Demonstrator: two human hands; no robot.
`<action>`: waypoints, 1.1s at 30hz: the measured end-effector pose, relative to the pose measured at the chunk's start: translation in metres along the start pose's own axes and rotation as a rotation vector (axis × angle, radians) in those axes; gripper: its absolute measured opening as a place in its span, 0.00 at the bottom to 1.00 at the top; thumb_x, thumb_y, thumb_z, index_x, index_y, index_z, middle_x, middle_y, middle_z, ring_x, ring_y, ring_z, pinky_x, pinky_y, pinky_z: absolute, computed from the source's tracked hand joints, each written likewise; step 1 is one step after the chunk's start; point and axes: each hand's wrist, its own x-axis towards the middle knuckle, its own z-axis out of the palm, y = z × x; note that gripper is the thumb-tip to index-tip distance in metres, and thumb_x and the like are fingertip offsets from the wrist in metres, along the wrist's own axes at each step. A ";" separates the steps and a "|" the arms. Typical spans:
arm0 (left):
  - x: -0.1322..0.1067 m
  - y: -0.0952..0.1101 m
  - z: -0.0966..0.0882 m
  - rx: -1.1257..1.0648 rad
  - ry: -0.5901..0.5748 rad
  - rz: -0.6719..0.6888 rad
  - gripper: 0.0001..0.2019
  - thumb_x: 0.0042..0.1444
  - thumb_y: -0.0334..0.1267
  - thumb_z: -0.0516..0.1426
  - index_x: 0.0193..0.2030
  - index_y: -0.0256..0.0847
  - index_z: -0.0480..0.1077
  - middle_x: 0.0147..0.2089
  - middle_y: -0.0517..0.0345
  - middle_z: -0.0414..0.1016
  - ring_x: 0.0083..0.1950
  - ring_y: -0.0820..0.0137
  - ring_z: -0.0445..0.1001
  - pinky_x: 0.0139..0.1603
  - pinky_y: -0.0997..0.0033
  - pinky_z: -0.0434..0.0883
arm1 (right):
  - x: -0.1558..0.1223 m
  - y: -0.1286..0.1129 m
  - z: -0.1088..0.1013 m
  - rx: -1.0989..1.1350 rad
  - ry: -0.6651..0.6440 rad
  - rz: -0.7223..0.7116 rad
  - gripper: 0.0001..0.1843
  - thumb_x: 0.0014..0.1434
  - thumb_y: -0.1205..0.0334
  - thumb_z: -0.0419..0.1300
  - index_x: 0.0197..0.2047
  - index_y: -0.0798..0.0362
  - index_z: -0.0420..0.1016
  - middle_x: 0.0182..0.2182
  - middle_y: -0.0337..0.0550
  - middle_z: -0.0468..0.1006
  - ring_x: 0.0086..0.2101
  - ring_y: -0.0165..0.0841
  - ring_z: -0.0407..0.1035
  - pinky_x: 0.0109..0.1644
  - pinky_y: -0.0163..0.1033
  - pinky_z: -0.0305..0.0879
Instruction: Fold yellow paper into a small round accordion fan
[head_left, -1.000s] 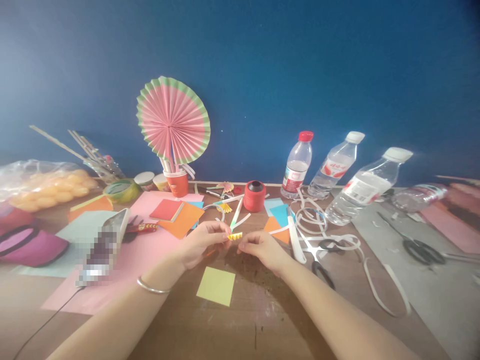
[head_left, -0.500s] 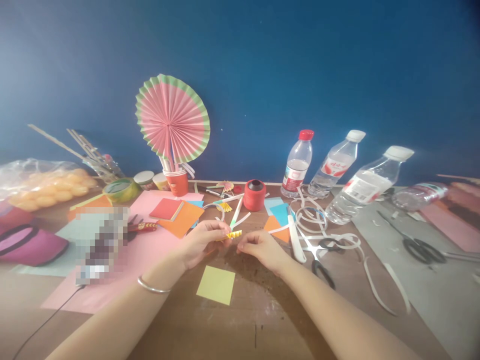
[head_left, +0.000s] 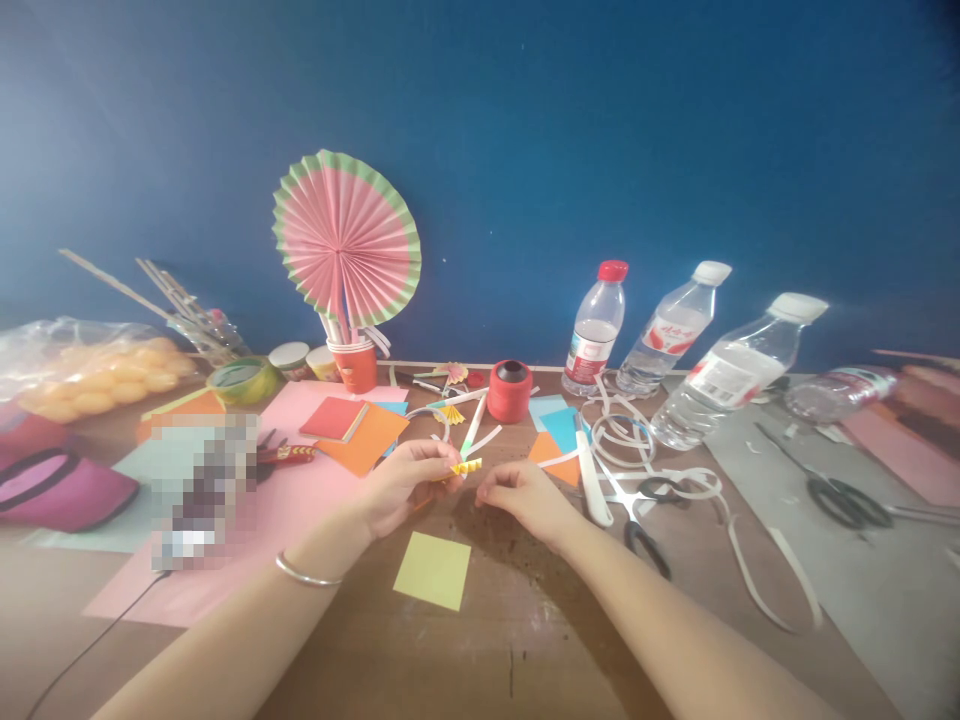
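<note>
Yellow pleated paper (head_left: 468,466): it has shifted very slightly to the left since the earlier frame.
Left hand (head_left: 409,482): thumb and fingers are pinching this paper, whose free end sticks out past the fingertips toward the right.
Right hand (head_left: 529,502): fingers are curled near that end, apart from it; whether they hold something, I cannot tell.

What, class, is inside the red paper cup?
The pleated fan and pale strips rise from the red paper cup; its side hides their lower ends and anything deeper.
</note>
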 end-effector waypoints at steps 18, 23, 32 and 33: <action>-0.004 0.003 0.007 0.722 -0.053 -0.065 0.05 0.43 0.36 0.56 0.24 0.38 0.72 0.23 0.60 0.73 0.28 0.72 0.69 0.32 0.73 0.64 | -0.001 -0.009 0.001 0.317 0.127 0.195 0.08 0.44 0.62 0.55 0.20 0.57 0.70 0.11 0.29 0.52 0.15 0.21 0.43 0.20 0.31 0.37; -0.003 -0.002 0.006 0.737 -0.009 -0.038 0.05 0.42 0.35 0.56 0.22 0.38 0.72 0.21 0.58 0.73 0.26 0.71 0.69 0.28 0.74 0.63 | -0.005 -0.019 0.004 0.328 0.139 0.211 0.08 0.45 0.62 0.55 0.22 0.57 0.71 0.11 0.28 0.51 0.15 0.21 0.41 0.19 0.31 0.37; 0.000 -0.013 0.004 0.818 0.057 -0.014 0.06 0.41 0.33 0.54 0.21 0.38 0.72 0.23 0.58 0.73 0.23 0.74 0.66 0.21 0.75 0.58 | -0.013 -0.022 0.011 -0.238 0.183 -0.028 0.11 0.51 0.61 0.53 0.22 0.54 0.73 0.17 0.36 0.69 0.20 0.26 0.57 0.23 0.31 0.48; 0.000 -0.013 0.004 0.791 0.085 -0.011 0.06 0.41 0.33 0.54 0.21 0.37 0.72 0.23 0.58 0.73 0.22 0.74 0.66 0.21 0.76 0.57 | -0.015 -0.023 0.013 -0.359 0.200 -0.080 0.12 0.52 0.61 0.52 0.22 0.53 0.72 0.16 0.35 0.67 0.19 0.26 0.56 0.23 0.32 0.47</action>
